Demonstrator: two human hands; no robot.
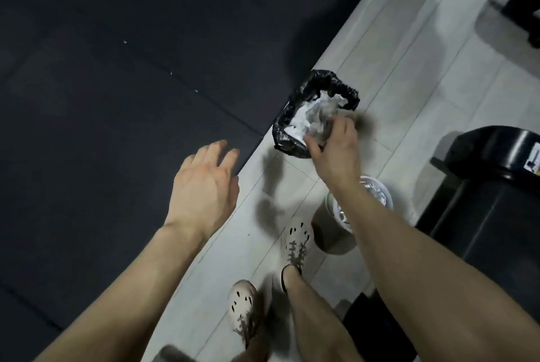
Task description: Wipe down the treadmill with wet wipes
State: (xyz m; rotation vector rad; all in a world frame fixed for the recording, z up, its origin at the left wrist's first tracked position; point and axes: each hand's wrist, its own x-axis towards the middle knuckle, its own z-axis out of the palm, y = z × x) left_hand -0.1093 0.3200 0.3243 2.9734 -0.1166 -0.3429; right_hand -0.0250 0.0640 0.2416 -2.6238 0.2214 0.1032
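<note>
Grey crumpled wet wipe (320, 127) sits pinched in the right grip (336, 151) over the small black-bagged waste bin (282, 134), the left grip (204, 186) spread empty, so an off-centre release onto the heaped bin could spill it onto the pale tiled floor (394, 84).

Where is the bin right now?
Head view, right of centre: the bin stands on the pale tiles beside the dark mat edge, under the right hand, which holds a wipe.

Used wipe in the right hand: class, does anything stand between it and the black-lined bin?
Nothing visible does. The right hand holds the wipe over the open bin; white waste already lies inside.
</note>
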